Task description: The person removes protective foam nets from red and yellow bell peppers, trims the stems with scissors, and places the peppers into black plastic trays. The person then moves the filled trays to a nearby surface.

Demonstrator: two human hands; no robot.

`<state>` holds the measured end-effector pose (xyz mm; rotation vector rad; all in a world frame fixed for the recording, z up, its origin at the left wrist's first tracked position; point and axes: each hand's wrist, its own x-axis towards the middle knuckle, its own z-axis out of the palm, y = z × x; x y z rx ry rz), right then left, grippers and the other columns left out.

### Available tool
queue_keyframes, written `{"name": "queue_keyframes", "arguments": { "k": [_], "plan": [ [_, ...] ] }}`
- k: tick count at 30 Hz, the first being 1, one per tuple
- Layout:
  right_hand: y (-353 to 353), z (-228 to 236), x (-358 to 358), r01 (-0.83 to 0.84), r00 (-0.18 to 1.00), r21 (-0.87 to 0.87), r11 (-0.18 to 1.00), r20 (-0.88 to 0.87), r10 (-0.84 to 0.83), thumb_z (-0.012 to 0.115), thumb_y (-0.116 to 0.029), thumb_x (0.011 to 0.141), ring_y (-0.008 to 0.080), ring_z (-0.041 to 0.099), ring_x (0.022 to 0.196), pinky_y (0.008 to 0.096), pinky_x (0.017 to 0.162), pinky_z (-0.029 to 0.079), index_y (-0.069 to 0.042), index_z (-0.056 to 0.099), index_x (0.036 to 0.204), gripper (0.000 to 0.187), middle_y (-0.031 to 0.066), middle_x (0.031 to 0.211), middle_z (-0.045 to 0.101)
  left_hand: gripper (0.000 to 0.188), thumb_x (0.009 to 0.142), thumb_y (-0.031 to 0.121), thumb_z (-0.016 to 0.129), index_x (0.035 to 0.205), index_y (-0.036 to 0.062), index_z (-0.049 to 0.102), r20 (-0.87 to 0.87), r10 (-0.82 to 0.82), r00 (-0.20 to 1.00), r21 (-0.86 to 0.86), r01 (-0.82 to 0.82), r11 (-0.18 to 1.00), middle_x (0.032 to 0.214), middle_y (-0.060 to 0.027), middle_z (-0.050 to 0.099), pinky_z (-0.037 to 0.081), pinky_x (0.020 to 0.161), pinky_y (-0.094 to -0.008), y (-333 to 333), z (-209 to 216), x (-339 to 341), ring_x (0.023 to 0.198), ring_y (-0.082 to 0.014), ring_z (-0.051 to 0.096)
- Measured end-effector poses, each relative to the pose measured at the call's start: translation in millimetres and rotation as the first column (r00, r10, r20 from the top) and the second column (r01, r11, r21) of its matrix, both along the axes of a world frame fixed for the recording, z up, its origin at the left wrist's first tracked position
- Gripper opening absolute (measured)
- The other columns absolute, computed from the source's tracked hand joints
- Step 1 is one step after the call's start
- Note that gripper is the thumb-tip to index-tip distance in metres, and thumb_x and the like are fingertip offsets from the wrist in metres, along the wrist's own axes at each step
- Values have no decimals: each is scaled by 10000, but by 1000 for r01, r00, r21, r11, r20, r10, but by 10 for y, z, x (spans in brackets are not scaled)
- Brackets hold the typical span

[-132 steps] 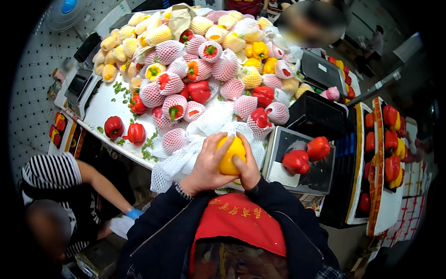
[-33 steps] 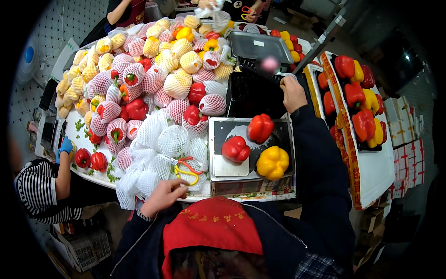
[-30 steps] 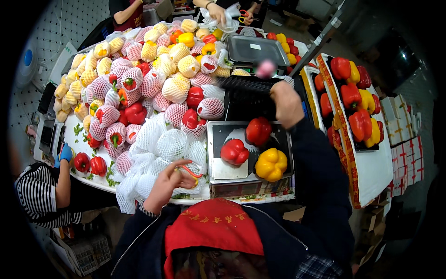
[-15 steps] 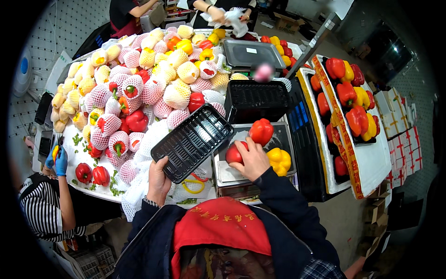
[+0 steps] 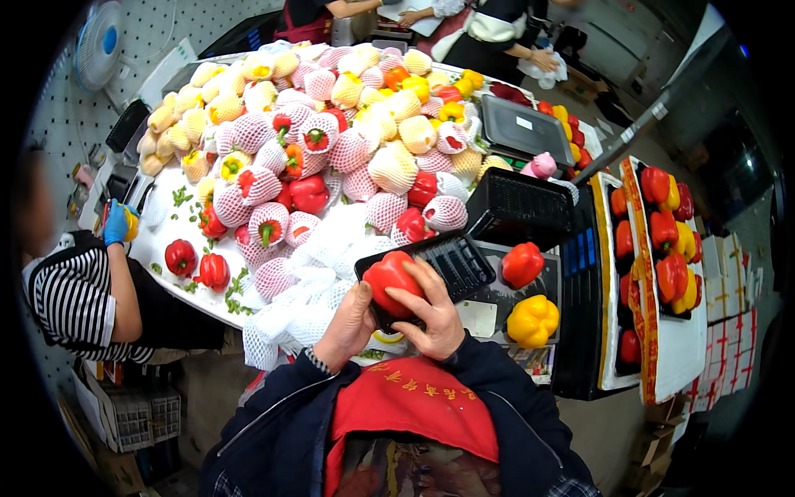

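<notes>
My left hand (image 5: 344, 327) grips the near left end of a black plastic tray (image 5: 454, 258), which is tilted in front of me. Inside that end of the tray is a red bell pepper (image 5: 389, 282), and my right hand (image 5: 435, 313) has its fingers wrapped over the pepper's right side. On the scale (image 5: 490, 290) just right of the tray are another red bell pepper (image 5: 522, 264) and a yellow bell pepper (image 5: 533, 321). My fingers cover part of the tray's near edge.
A heap of bell peppers in foam nets (image 5: 356, 166) covers the table leftward. Stacked black trays (image 5: 522, 207) stand behind the scale. White foam boxes (image 5: 654, 273) of packed peppers are at right. A co-worker's blue-gloved hand (image 5: 116, 224) holds a yellow pepper at far left.
My right hand has lifted a red bell pepper off the scale and brought it left into the tray. The tray has turned and come nearer to me. The view has shifted left.
</notes>
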<state>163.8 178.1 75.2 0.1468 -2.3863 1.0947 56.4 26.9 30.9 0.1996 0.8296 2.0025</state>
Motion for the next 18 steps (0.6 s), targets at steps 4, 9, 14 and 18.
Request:
{"name": "queue_keyframes", "arguments": {
  "k": [4, 9, 14, 18],
  "plan": [
    [-63, -14, -26, -173, 984, -9, 985, -37, 172, 751, 59, 713, 430, 394, 1407, 494, 1130, 381, -85, 636, 1297, 613, 150, 1467, 504, 641, 938, 464, 683, 1368, 32, 487, -15, 71, 997, -56, -72, 996, 1315, -92, 593, 472, 1036, -357, -104, -89, -32, 1189, -190, 600],
    [-53, 62, 10, -180, 983, 5, 984, -20, 180, 742, 24, 729, 430, 395, 1408, 516, 1124, 375, -56, 602, 1319, 611, 178, 1454, 503, 541, 918, 364, 690, 1321, 36, 541, -22, 157, 987, -74, -159, 985, 1258, -88, 636, 474, 1037, -366, -70, -80, -41, 1175, -194, 613],
    [352, 21, 661, 435, 900, 370, 821, -165, -403, 752, -99, 772, 463, 455, 1321, 529, 1100, 372, -52, 587, 1330, 584, 220, 1407, 517, 510, 907, 338, 710, 1318, 82, 549, 71, 217, 973, -65, -213, 975, 1283, -57, 646, 458, 1076, -414, -191, -444, -174, 1191, -208, 614],
    [858, -151, 1389, 691, 477, 562, 455, 119, -871, 867, -328, 699, 520, 353, 1359, 543, 1134, 308, -84, 452, 1454, 895, 281, 1497, 361, 514, 907, 335, 710, 1321, 80, 542, 84, 190, 978, -101, -181, 978, 1282, -60, 644, 451, 1081, -411, -215, -592, -257, 1186, -212, 613]
  ]
}}
